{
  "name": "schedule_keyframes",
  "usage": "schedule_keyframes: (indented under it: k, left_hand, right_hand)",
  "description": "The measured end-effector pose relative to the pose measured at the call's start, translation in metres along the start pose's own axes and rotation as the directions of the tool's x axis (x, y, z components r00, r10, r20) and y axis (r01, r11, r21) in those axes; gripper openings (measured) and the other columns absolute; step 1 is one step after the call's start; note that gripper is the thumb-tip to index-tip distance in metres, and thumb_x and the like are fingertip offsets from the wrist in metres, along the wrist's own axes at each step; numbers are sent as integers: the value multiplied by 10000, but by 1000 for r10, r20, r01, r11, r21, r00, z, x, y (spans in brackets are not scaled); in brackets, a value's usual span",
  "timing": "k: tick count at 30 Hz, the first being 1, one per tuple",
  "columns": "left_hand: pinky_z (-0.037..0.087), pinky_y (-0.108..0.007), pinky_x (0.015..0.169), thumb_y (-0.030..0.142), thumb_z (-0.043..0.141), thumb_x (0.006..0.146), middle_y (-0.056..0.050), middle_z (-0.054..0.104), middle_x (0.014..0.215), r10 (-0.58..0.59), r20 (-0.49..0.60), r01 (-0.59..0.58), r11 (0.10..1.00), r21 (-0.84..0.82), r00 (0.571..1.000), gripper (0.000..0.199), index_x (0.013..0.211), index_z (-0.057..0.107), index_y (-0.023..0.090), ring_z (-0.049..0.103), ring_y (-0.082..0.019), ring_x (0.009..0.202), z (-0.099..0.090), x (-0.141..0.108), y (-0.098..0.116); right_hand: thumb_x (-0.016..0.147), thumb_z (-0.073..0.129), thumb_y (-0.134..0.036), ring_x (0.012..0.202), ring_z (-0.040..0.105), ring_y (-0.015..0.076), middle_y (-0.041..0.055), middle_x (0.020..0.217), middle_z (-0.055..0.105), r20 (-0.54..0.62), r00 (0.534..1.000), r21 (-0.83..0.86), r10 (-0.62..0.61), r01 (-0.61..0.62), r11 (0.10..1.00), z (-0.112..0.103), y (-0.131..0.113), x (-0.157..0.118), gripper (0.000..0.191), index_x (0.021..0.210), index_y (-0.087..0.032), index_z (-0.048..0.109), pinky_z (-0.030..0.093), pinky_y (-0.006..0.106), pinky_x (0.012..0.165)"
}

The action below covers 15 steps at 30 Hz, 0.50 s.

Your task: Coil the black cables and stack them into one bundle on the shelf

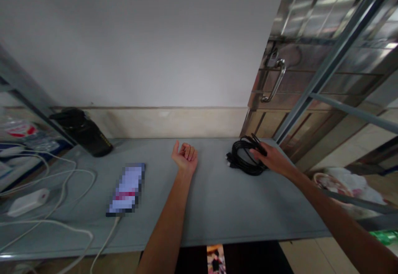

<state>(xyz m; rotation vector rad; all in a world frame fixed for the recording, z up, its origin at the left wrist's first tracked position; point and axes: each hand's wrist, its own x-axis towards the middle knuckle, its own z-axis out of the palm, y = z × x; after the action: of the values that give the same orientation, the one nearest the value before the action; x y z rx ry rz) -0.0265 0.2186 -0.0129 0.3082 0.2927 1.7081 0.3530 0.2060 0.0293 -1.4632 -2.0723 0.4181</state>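
Note:
At the right of the table, my right hand (270, 158) is closed round the near side of a coiled black cable (248, 168). The coil rests on the grey tabletop, with a plug end (230, 158) sticking out at its left. Parts of the cable behind my fingers are hidden. My left hand (185, 156) lies palm up near the middle of the table, thumb held apart and fingers loosely curled, nothing in it. To its left is a phone (128, 189) with a lit, blurred-out screen and a white charging cable (107, 238) plugged into its lower end.
A black bottle (85, 133) leans at the back left, beside a clear plastic bottle (29, 133). White cables and a white adapter (29, 202) spread across the left side. Metal frame posts (323, 75) rise at both ends, and a wall stands behind the table.

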Motion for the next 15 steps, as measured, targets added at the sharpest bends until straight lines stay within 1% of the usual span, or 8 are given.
schedule_keyframes:
  k: [2, 4, 6, 8, 10, 11, 13, 15]
  left_hand:
    - [166, -252, 385, 528, 569, 1097, 84, 263, 450, 1, 7, -1, 1000, 0, 1000, 530, 679, 602, 203, 250, -92, 365, 0, 0, 0]
    - [166, -252, 386, 536, 575, 1096, 84, 262, 449, 1, 7, -1, 1000, 3, 1000, 536, 675, 597, 205, 248, -92, 365, -1, 0, 1]
    - [163, -253, 385, 537, 575, 1096, 84, 259, 448, 1, 2, -1, 1000, 8, 1000, 536, 674, 595, 206, 246, -92, 363, -1, -1, 2]
    - [160, -253, 384, 525, 558, 1101, 81, 261, 447, 0, -8, 0, 1000, 4, 1000, 535, 675, 598, 203, 246, -91, 363, -1, -1, 2]
    - [160, -253, 384, 509, 537, 1107, 80, 264, 447, -1, -21, 1, 1000, -7, 1000, 535, 678, 608, 197, 247, -88, 362, 0, -2, 2]
    - [162, -253, 385, 506, 535, 1107, 81, 266, 447, -3, -27, 3, 1000, -12, 1000, 535, 679, 612, 193, 250, -86, 362, 0, -2, 2]
    - [173, -253, 389, 511, 551, 1101, 84, 271, 451, -7, -28, 6, 1000, -14, 1000, 532, 681, 616, 190, 259, -83, 363, 0, -3, 2]
    - [187, -255, 391, 515, 571, 1094, 85, 279, 454, -13, -14, 13, 1000, -4, 1000, 526, 681, 612, 193, 270, -85, 365, 1, -3, 1]
  right_hand:
    - [1044, 533, -808, 709, 715, 219, 40, 783, 738, -45, 998, 159, 42, -34, 987, -13, -2, 6, 589, 904, -240, 609, 587, 350, 712]
    - [1018, 571, -832, 649, 703, 203, 31, 751, 730, -104, 990, 308, 98, -61, 949, -26, -5, 12, 594, 929, -245, 580, 600, 331, 648]
    - [959, 641, -865, 588, 691, 200, 27, 734, 727, -165, 973, 404, 161, -83, 911, -38, -8, 17, 619, 963, -250, 569, 597, 323, 567]
    - [901, 715, -874, 587, 711, 214, 34, 757, 740, -232, 947, 469, 223, -92, 878, -51, -11, 23, 639, 981, -255, 582, 610, 332, 538]
    - [872, 769, -856, 677, 768, 248, 56, 842, 778, -287, 922, 513, 261, -82, 854, -64, -13, 27, 633, 1002, -257, 610, 655, 361, 585]
    - [879, 774, -843, 757, 797, 267, 69, 899, 798, -303, 919, 512, 250, -64, 856, -69, -15, 29, 618, 1010, -257, 626, 681, 381, 644]
    - [914, 742, -840, 926, 824, 293, 87, 998, 824, -315, 931, 478, 182, -10, 878, -80, -21, 33, 599, 1000, -257, 638, 704, 412, 770]
    - [934, 704, -858, 1009, 823, 293, 97, 1058, 834, -333, 935, 461, 120, 50, 886, -90, -32, 38, 610, 991, -256, 622, 699, 403, 805]
